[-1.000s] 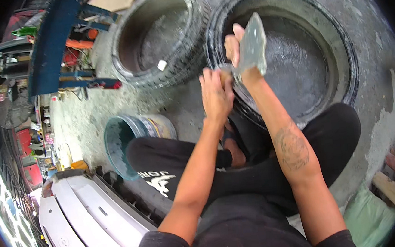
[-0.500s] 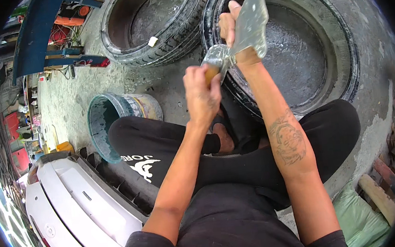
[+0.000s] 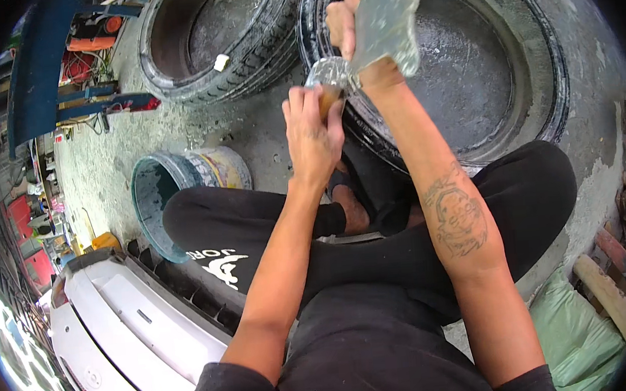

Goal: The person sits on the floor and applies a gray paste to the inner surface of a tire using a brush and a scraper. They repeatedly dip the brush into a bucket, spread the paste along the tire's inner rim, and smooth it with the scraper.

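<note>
My left hand (image 3: 313, 135) is closed round the wooden handle of a wide-bladed tool (image 3: 329, 103) that looks like a putty knife. Its shiny grey blade meets the lower left edge of a flat grey sheet (image 3: 386, 24) with an uneven rim. That sheet rests in my right hand (image 3: 342, 28), whose palm and some fingers it hides; the fingertips show along its left side. Both hands are raised over the near left part of a black tyre (image 3: 549, 66) lying flat on the floor.
Another tyre (image 3: 244, 65) lies farther left, with a small white block (image 3: 222, 62) on it. A stained bucket (image 3: 157, 200) lies tipped by my left knee. A white car bumper (image 3: 127, 313) is at lower left, a green sack (image 3: 578, 336) at lower right. Blue metal stands (image 3: 39, 77) rise at far left.
The view has shifted slightly, so the tyres and hands sit a little higher and farther left. My left hand has tilted the tool slightly against the sheet; both grips stay the same.
</note>
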`<state>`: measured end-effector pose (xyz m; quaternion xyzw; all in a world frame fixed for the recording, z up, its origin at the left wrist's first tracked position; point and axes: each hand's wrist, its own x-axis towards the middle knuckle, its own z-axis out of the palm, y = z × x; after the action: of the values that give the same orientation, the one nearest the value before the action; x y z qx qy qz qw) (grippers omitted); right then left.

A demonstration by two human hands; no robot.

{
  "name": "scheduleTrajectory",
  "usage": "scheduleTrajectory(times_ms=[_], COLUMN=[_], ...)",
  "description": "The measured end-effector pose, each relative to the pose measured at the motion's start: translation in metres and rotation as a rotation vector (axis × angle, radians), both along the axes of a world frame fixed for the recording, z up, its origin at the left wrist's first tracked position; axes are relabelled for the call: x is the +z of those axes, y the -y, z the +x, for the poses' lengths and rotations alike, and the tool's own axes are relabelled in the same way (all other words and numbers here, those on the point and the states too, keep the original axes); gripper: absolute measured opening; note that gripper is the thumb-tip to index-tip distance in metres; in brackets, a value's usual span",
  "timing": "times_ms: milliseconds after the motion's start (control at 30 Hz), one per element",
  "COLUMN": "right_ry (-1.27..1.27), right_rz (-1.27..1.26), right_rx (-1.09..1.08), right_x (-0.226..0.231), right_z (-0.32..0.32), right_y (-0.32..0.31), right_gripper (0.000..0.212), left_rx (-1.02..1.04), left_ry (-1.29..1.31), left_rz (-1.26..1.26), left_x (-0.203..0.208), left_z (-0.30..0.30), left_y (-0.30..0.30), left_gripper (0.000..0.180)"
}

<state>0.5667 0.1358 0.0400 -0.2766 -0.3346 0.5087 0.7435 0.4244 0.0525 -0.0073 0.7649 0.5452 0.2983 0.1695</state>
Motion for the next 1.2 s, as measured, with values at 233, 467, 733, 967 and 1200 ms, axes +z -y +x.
scheduleTrajectory(times_ms=[233, 467, 733, 967, 1200], right_ry=[-0.021, -0.052, 0.951, 0.868, 1.006], right_rz=[0.049, 0.01, 0.42, 0.423, 0.429], right_rx=[0.019, 0.097, -0.713, -0.755, -0.869], right_x=[-0.008, -0.013, -0.023, -0.024, -0.029], right_z=[0.009, 0.007, -0.007, -0.001, 0.0], right_y=[-0.005, -0.006, -0.021, -0.02, -0.014], right_gripper=[0.048, 0.053, 0.029, 0.035, 0.034], left_rx=[-0.004, 0.059, 0.012, -0.015, 0.0], left_ry=[-0.02, 0.016, 0.02, 0.005, 0.006], left_rz=[0.046, 0.109, 0.11, 0.101, 0.047], left_x=[-0.004, -0.001, 0.0, -0.003, 0.002], left_z=[0.005, -0.007, 0.008, 0.006, 0.005], left_y=[-0.008, -0.036, -0.029, -0.017, -0.001], left_gripper=[0.029, 0.031, 0.033, 0.03, 0.031])
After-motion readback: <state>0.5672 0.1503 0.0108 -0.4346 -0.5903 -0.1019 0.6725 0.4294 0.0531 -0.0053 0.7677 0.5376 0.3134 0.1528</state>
